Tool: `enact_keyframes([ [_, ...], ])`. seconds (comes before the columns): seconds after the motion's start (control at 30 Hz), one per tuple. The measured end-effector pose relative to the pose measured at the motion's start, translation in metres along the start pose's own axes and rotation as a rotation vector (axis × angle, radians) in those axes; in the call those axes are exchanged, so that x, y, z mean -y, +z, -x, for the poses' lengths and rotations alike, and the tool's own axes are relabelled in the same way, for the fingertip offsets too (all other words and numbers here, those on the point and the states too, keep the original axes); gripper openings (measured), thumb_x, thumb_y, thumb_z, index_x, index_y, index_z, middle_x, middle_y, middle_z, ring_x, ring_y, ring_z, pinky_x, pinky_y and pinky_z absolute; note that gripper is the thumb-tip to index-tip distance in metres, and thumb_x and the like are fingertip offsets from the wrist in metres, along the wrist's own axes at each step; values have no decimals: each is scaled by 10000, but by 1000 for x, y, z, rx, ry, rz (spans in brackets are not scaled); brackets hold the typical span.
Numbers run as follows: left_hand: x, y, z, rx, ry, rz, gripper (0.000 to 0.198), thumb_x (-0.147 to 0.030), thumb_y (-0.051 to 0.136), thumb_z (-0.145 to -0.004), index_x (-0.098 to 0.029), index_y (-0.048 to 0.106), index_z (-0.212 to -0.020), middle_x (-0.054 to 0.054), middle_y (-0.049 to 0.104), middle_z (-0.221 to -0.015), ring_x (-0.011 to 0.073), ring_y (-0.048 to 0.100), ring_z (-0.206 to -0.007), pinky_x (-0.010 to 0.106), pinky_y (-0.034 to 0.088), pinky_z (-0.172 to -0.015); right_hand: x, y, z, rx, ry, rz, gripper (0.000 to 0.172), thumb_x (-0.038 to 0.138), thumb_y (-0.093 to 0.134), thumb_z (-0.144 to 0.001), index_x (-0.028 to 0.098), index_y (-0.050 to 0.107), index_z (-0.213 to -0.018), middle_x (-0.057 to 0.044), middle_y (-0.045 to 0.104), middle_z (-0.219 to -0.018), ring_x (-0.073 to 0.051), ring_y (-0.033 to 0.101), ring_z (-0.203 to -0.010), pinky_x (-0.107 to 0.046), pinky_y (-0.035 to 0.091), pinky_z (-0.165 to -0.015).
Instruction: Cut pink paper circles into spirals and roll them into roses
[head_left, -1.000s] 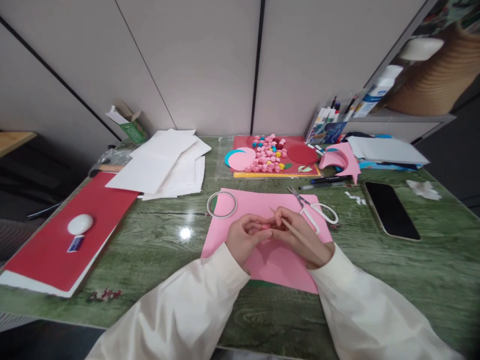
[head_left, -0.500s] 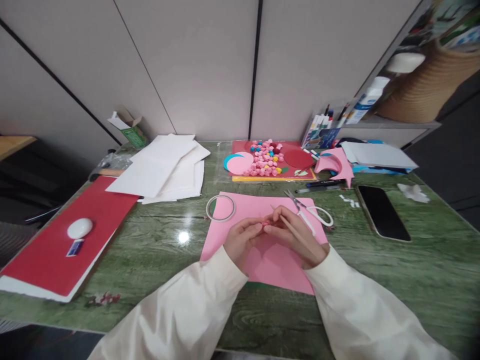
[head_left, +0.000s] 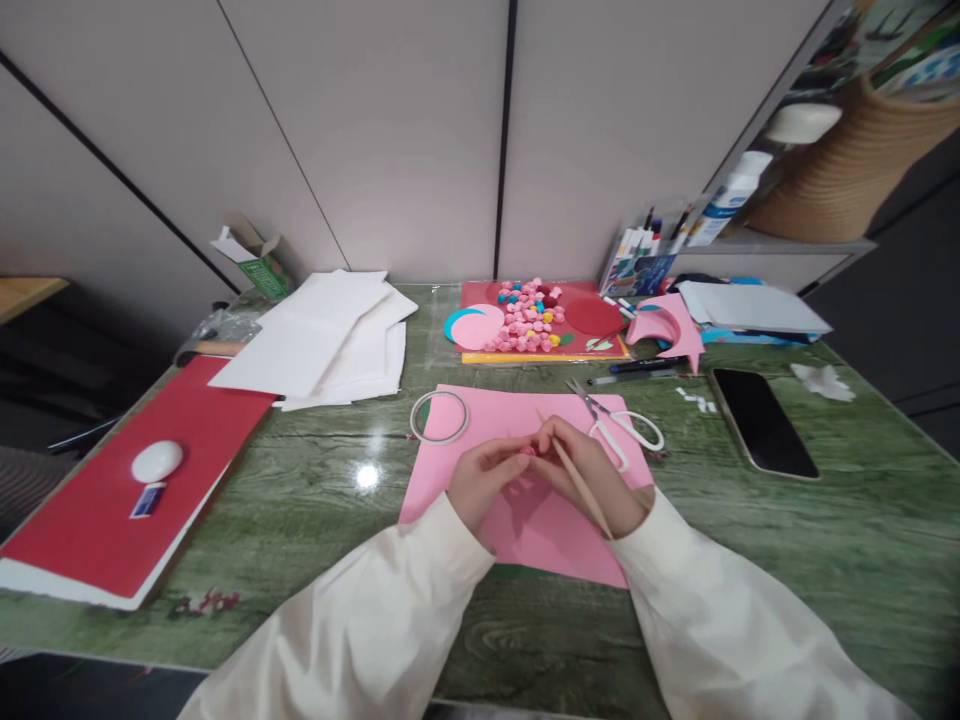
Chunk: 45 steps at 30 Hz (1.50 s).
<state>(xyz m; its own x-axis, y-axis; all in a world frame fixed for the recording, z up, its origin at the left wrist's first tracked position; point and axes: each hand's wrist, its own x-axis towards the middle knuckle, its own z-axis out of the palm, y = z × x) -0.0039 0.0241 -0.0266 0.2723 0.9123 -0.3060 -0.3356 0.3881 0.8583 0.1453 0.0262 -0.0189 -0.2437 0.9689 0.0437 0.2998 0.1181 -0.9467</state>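
Over a pink sheet of paper, my left hand pinches a small pink piece, perhaps rolled paper, between thumb and fingers. My right hand meets it there, its fingertips at the same piece. A thin wooden stick lies through the right hand, gripped between its fingers and slanting down toward the wrist. White-handled scissors rest on the paper's right edge, blades half apart. A roll of tape lies at its upper left corner. Fingers partly hide the small piece.
At the back, several pink, blue and yellow paper balls sit on coloured sheets. White papers and a red sheet with a white oval object are at left. A phone, pens and pink offcuts lie at right.
The view has shifted slightly. Both hands stay together at the small pink piece, and the stick in the right hand has tilted a little steeper.
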Motion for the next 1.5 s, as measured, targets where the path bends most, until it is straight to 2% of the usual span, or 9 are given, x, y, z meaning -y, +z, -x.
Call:
enact_keyframes([
  [0.1, 1, 1, 0, -36, 62, 1, 303, -218, 719, -569, -136, 639, -849, 86, 666, -867, 160, 601, -759, 263, 462, -647, 3, -1, 1, 18, 6, 11, 230, 296, 604, -712, 212, 389, -713, 40, 472, -625, -102, 417, -541, -209, 341, -495],
  [0.3, 8, -1, -2, -46, 82, -19, 305, -240, 731, -551, -143, 556, -782, 42, 662, -691, 118, 579, -533, 259, 444, -538, 6, -1, 4, 37, 14, -66, 259, 337, 595, -713, 215, 368, -693, 4, 543, -678, -142, 511, -620, -248, 400, -540],
  [0.6, 6, -2, -1, -21, 98, 0, 312, -223, 733, -552, -150, 530, -777, 15, 652, -635, 107, 570, -514, 256, 444, -553, 7, 1, 4, 20, 43, -169, 312, 385, 634, -668, 216, 372, -682, -28, 613, -759, -159, 546, -665, -273, 428, -571],
  [0.7, 7, -2, -1, -37, 67, 8, 306, -243, 729, -559, -144, 550, -787, 36, 661, -696, 118, 582, -552, 260, 453, -553, 8, 2, 2, 55, 67, -276, 322, 365, 630, -683, 217, 345, -688, -16, 596, -769, -131, 518, -625, -254, 413, -550],
  [0.8, 6, 0, -1, -36, 35, 50, 284, -239, 712, -584, -136, 596, -822, 69, 669, -805, 147, 606, -688, 270, 467, -616, 9, 2, -1, 44, 77, -349, 317, 358, 618, -703, 219, 333, -694, 5, 564, -759, -116, 501, -631, -250, 410, -577],
  [0.93, 2, 2, 0, 8, 5, 216, 228, -184, 675, -627, -123, 642, -844, 90, 661, -911, 159, 598, -839, 287, 439, -782, 9, 3, -3, 5, 84, -300, 282, 355, 598, -724, 217, 353, -702, 26, 505, -712, -111, 474, -647, -231, 383, -572],
  [1.07, -1, 4, 0, 2, -42, 314, 187, -188, 637, -657, -119, 658, -830, 96, 663, -898, 168, 596, -861, 293, 430, -798, 9, 4, -2, 2, 79, -246, 255, 349, 598, -726, 213, 382, -718, 32, 473, -685, -104, 445, -615, -228, 373, -551],
  [1.3, 3, -4, -6, -76, 39, 188, 222, -178, 704, -592, -144, 633, -800, 33, 660, -745, 100, 590, -658, 251, 427, -667, 12, 0, -1, -86, 92, -267, 199, 340, 546, -770, 210, 397, -749, -28, 566, -891, -138, 538, -808, -298, 421, -761],
  [1.5, 5, -10, -5, -89, 40, 10, 316, -200, 726, -557, -142, 580, -832, 29, 656, -686, 107, 583, -576, 209, 387, -501, 8, 0, -1, -105, 114, -272, 193, 341, 547, -764, 204, 411, -757, -43, 583, -941, -141, 567, -783, -301, 442, -730],
])
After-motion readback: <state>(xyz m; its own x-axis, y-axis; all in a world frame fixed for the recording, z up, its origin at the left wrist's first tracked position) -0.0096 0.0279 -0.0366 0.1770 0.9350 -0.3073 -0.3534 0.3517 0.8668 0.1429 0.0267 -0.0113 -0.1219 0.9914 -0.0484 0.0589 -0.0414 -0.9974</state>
